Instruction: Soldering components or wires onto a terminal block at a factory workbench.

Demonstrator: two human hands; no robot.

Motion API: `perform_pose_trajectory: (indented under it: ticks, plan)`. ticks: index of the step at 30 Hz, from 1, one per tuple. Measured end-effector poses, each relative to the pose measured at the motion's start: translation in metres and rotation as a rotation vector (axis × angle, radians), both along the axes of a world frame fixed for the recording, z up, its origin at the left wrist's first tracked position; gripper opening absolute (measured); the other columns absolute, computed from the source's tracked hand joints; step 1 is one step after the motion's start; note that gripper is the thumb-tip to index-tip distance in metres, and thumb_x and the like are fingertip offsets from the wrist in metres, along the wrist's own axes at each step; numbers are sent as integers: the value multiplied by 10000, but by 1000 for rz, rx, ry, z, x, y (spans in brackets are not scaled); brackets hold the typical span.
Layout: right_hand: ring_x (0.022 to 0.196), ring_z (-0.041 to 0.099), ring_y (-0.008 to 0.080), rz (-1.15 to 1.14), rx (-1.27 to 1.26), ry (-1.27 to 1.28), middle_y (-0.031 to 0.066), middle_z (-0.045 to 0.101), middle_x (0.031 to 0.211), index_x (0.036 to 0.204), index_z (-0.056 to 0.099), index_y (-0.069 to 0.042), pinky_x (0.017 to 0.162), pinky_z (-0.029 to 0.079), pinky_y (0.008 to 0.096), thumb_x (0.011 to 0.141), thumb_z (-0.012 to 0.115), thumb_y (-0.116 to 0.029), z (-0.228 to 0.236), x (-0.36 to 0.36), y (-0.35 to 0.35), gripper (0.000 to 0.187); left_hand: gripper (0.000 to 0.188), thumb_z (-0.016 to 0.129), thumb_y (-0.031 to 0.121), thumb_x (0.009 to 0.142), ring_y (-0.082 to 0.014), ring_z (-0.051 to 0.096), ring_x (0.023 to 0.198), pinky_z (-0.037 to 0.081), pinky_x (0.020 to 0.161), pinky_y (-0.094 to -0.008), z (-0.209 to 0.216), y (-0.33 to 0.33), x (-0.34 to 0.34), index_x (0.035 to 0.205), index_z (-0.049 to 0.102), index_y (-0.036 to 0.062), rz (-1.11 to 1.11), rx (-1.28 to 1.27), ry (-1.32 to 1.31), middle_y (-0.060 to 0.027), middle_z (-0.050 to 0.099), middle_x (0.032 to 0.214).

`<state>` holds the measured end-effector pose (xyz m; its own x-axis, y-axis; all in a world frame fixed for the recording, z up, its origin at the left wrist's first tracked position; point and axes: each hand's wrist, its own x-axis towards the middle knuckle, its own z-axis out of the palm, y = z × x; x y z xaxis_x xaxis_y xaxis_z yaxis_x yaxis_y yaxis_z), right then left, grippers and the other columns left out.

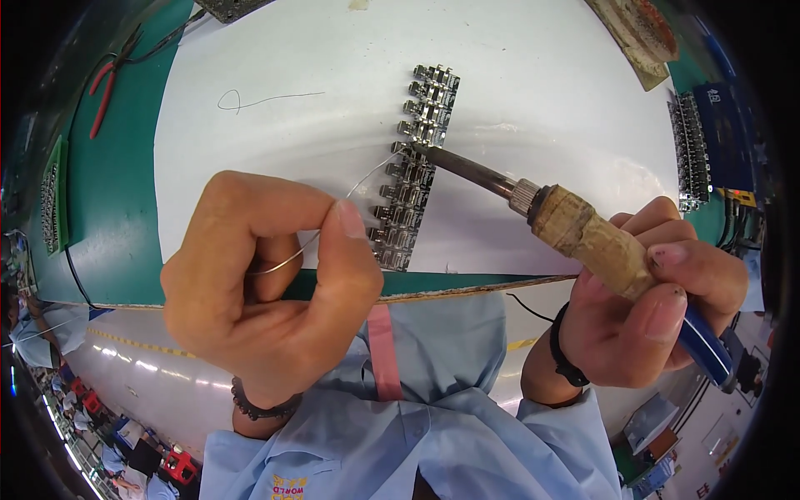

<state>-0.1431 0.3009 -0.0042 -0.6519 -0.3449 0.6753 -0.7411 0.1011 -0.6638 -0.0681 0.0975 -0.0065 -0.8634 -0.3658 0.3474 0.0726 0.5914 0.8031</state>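
A narrow circuit board panel (417,175) with a row of metal connectors along it lies on the white sheet (533,75). My right hand (658,300) grips a soldering iron (575,225) by its tape-wrapped handle. The iron's tip meets the panel around its middle, at one of the connectors. Between thumb and forefinger, my left hand (275,275) pinches a thin solder wire (367,177). The wire's far end reaches the connector beside the iron tip, and its other end curves back under my palm.
Red-handled pliers (104,92) lie on the green mat (108,217) at the left, above a green circuit board (54,196). A thin wire scrap (267,100) rests on the sheet. At the right are another connector panel (690,150) and a worn holder (637,37).
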Motion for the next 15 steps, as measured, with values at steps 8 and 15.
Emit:
perform_pose_trajectory:
  ticks: [8,15]
  plan:
    - [458,412,123,83,102,-6,77,477,562,957,462,-19,450,357,258,896,523,-251,6,3,0,247,132,640,-42,768,-8,212,539,152,497,-196,-1,0,-1,737,528,19,-12,-20,-3,68,369,590]
    - [467,428,130,159,191,-11,84,493,566,967,457,-23,447,370,254,904,551,-269,11,2,4,270,125,643,-38,769,-5,224,540,156,495,-194,2,3,0,743,533,17,44,36,-36,65,384,598]
